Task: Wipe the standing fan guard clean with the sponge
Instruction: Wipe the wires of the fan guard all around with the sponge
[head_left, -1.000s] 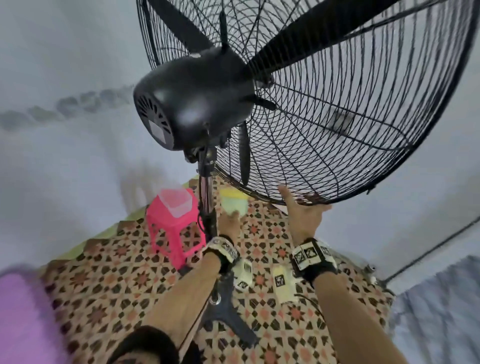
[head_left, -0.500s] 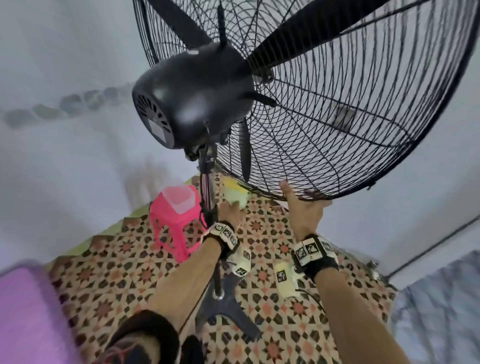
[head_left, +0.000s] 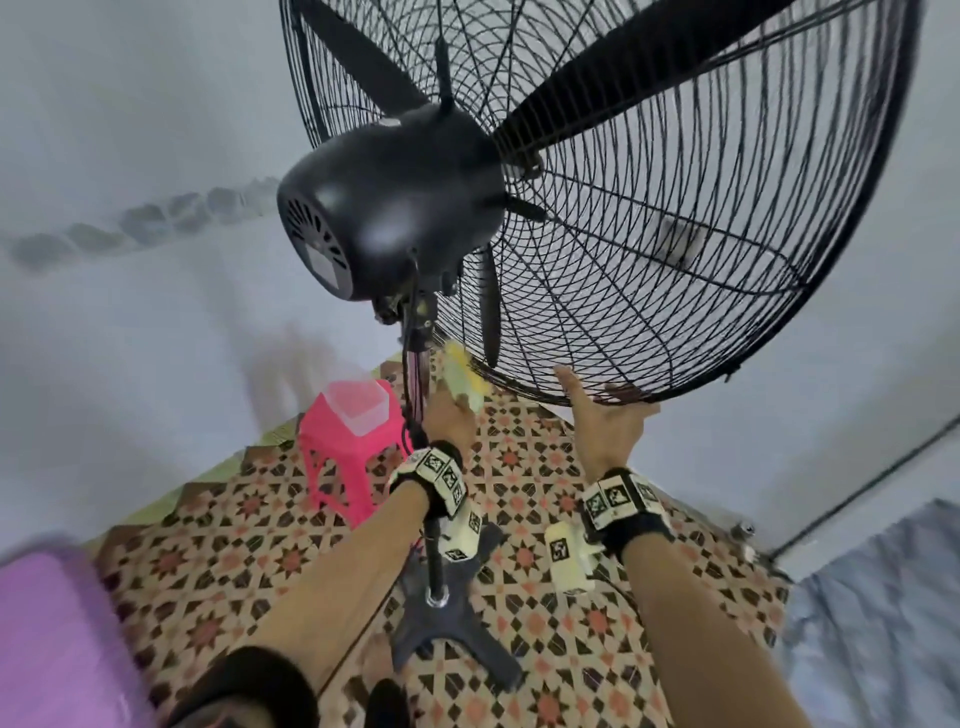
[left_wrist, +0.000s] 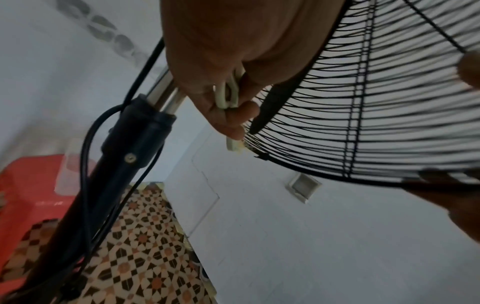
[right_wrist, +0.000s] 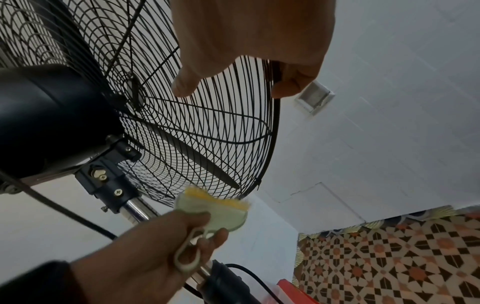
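The left hand (head_left: 449, 415) is clenched around the pale handle of the sponge (head_left: 462, 376), a small pad with a greenish body and a yellow scrubbing face; in the right-wrist view the thumb and curled fingers (right_wrist: 213, 236) pinch the handle just below the pad, and a looped end of the handle sticks out under the palm; the yellow face is raised against the lower wires of the fan guard (head_left: 675, 234), close beside the pole (head_left: 434, 545) and under the motor housing (head_left: 389, 208), and in the left-wrist view its edge (left_wrist: 235, 147) touches the wires just above the bottom rim.

The right hand (head_left: 605, 415) steadies the guard from below, further along the same lower rim; its fingers wrap over the rim wire, with the thumb stretched out apart from them on the near side of the mesh; the right-wrist view shows the thumb (right_wrist: 184, 86) free in front of the wires and a fingertip (right_wrist: 288, 86) hooked at the rim, so the hold is a partial one, closed on the rim only.

The black guard tilts well upward, its blades (head_left: 597, 104) dark behind the mesh; below stand a pink stool (head_left: 337, 457) with a clear container (head_left: 358, 405) on top, on a patterned tiled floor (head_left: 519, 623).
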